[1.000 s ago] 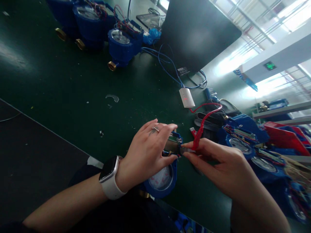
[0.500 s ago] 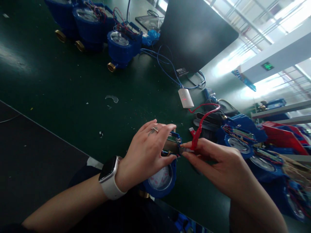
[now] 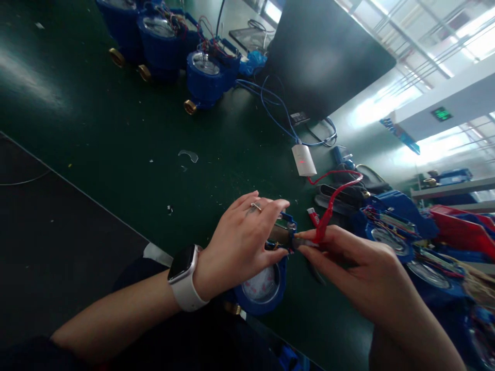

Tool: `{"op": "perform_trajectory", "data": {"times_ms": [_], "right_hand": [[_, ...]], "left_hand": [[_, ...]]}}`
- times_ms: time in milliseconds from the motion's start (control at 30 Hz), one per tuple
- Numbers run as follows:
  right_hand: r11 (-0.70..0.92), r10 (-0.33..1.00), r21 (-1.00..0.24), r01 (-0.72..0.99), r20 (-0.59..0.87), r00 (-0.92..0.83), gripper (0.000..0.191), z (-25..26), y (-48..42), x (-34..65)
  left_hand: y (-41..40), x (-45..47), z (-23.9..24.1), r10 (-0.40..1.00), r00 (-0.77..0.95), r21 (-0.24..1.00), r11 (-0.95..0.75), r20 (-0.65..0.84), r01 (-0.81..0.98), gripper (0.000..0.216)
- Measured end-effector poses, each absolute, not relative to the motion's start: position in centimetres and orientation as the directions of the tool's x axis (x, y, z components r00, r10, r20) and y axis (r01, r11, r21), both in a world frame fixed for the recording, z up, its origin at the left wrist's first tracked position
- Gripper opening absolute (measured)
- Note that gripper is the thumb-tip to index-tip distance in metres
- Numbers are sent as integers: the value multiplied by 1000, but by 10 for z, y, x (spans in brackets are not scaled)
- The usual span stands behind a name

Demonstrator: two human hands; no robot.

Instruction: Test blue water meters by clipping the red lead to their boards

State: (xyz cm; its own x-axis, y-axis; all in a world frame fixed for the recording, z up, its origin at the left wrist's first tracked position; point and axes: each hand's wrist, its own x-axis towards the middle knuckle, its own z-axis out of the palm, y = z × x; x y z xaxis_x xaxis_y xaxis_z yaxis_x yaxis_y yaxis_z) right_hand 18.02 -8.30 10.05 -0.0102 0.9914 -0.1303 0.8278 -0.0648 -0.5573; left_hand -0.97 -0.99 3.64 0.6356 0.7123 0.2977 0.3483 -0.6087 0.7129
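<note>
A blue water meter [image 3: 265, 288] with a round white dial rests at the near edge of the dark green table [image 3: 116, 129]. My left hand [image 3: 242, 242], with a white watch on the wrist, is wrapped over the meter's top where a small circuit part sits. My right hand [image 3: 348, 268] pinches a small metal connector at the end of a red cable [image 3: 328, 206] and holds it against that part. Both hands are closed on what they grip.
Several blue meters with brass fittings [image 3: 201, 72] stand at the far side, more meters [image 3: 402, 226] crowd the right. A white adapter with a red light [image 3: 303, 159] lies mid-table with blue wires [image 3: 274, 103]. A black monitor back [image 3: 320, 56] stands behind.
The view has shifted slightly, so everything sits a little to the right. My hands hold the same grip on the meter and the red cable's connector.
</note>
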Motion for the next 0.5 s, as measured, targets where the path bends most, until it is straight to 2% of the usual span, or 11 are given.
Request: {"op": "perform_trajectory", "data": {"times_ms": [200, 500], "right_hand": [[-120, 991, -586, 801, -121, 60, 11, 100, -84, 178], [-162, 983, -543, 824, -164, 85, 17, 102, -85, 185]], "left_hand": [[-10, -9, 36, 709, 638, 719, -608, 302, 336, 64], [-11, -7, 36, 710, 633, 727, -605, 309, 323, 65]]}}
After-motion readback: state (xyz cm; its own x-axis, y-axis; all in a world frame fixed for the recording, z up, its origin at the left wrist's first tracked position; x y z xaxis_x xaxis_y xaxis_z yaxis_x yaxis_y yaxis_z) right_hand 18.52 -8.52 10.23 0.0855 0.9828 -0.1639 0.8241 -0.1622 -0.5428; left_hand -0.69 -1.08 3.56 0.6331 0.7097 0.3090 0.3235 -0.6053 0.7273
